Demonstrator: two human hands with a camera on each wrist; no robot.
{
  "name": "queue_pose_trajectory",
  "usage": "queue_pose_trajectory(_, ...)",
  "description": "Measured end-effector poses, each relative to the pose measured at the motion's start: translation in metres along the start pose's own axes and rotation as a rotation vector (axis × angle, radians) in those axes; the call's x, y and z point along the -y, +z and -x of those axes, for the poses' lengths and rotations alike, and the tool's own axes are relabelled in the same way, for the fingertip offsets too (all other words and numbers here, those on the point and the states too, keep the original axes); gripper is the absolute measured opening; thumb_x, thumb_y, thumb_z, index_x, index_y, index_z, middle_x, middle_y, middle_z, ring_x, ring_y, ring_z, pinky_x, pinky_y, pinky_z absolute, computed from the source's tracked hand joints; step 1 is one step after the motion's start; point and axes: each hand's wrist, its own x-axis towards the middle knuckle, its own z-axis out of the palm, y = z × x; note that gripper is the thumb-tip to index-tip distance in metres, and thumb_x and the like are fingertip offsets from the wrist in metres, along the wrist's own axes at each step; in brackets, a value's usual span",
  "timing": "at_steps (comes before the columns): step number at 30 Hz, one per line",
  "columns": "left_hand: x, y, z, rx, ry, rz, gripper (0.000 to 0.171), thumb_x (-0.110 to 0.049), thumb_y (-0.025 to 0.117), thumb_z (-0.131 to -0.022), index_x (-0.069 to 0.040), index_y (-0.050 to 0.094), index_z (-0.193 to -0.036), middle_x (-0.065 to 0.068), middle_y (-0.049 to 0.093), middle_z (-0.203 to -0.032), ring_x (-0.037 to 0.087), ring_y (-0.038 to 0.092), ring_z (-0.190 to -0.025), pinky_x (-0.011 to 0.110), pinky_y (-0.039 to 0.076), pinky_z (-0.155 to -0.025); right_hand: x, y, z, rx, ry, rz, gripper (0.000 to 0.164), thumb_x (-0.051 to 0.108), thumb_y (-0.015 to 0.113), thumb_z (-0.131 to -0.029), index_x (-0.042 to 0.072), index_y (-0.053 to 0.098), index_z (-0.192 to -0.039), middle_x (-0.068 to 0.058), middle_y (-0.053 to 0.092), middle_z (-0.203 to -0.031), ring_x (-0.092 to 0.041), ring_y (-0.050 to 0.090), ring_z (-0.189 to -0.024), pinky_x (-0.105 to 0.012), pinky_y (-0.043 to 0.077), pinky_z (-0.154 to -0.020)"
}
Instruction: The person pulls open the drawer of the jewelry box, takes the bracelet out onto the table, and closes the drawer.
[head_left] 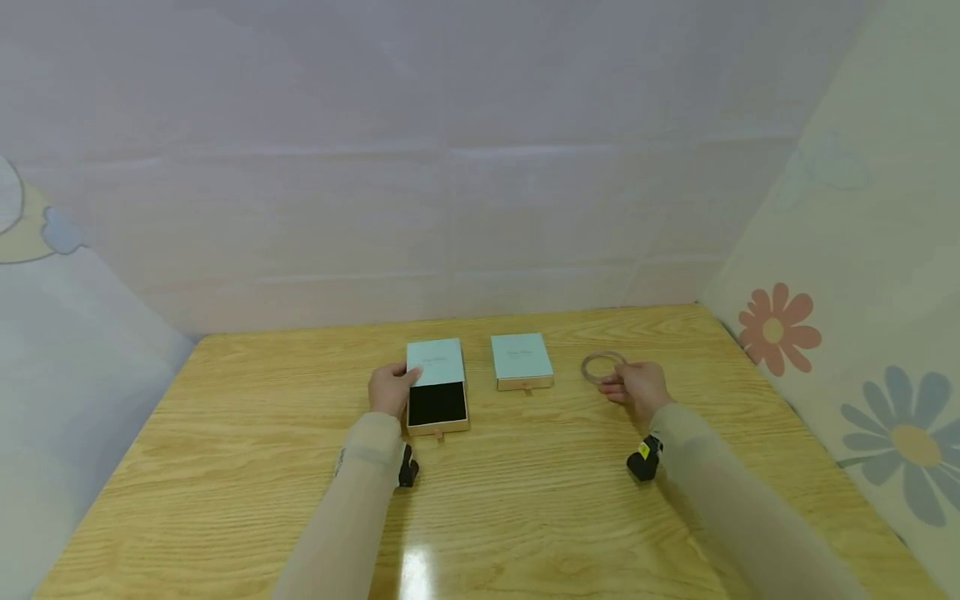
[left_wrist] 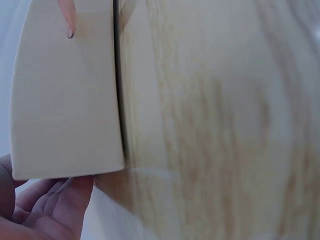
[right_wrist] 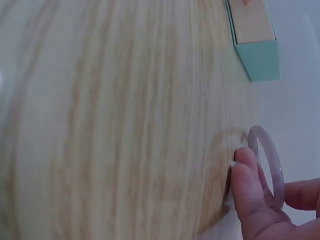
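My left hand (head_left: 390, 389) grips the left side of a pale blue drawer box (head_left: 435, 360), with the thumb over its cover. The drawer (head_left: 437, 405) is slid partway out toward me, its black lining showing. In the left wrist view, the drawer's plain front (left_wrist: 65, 110) with a small pull tab (left_wrist: 71, 32) fills the upper left, fingers curled by its edge. Farther right, my right hand (head_left: 640, 387) pinches a translucent, pale pinkish bangle (right_wrist: 274, 167) between thumb and fingers, close over the table. Its ring stands tilted in the right wrist view.
A second pale blue box (head_left: 521, 357), its drawer pushed in, lies between my hands on the wooden table (head_left: 525, 500). Behind the table hangs a pale backdrop (head_left: 450, 208); a flowered panel (head_left: 870, 333) borders the right side. Each wrist wears a black camera.
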Motion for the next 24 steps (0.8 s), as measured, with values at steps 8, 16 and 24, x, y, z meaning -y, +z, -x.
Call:
queue_pose_trajectory(8,0.003,0.001,-0.001,-0.003,-0.004,0.004,0.041,-0.009,0.058,-0.099,0.015,0.051,-0.132,0.032,0.050,-0.133,0.044,0.046,-0.126,0.051,0.041,-0.103,-0.002,-0.003,-0.010,0.008,0.003,0.239,0.029,0.004,0.035,-0.101,-0.019,0.051,-0.104,-0.006,0.062,-0.061,-0.012,0.063,-0.051,-0.025,0.055,-0.050)
queue_pose_trajectory(16,0.004,0.002,-0.002,-0.002,-0.002,0.002,0.040,-0.009,0.058,-0.099,0.015,0.052,-0.131,0.032,0.050,-0.133,0.044,0.046,-0.125,0.052,0.041,-0.102,-0.003,-0.008,-0.022,0.055,-0.012,0.391,0.027,-0.002,0.035,-0.093,-0.017,0.058,-0.087,-0.004,0.058,-0.053,-0.011,0.057,-0.043,-0.024,0.052,-0.044)
queue_pose_trajectory(24,0.003,0.001,-0.002,-0.001,0.000,0.014,0.041,-0.008,0.058,-0.099,0.015,0.051,-0.132,0.032,0.050,-0.133,0.044,0.045,-0.126,0.051,0.041,-0.103,0.001,-0.006,-0.026,0.040,0.014,0.491,0.026,-0.004,0.040,-0.089,-0.012,0.060,-0.076,-0.005,0.057,-0.051,-0.012,0.057,-0.041,-0.024,0.051,-0.042)
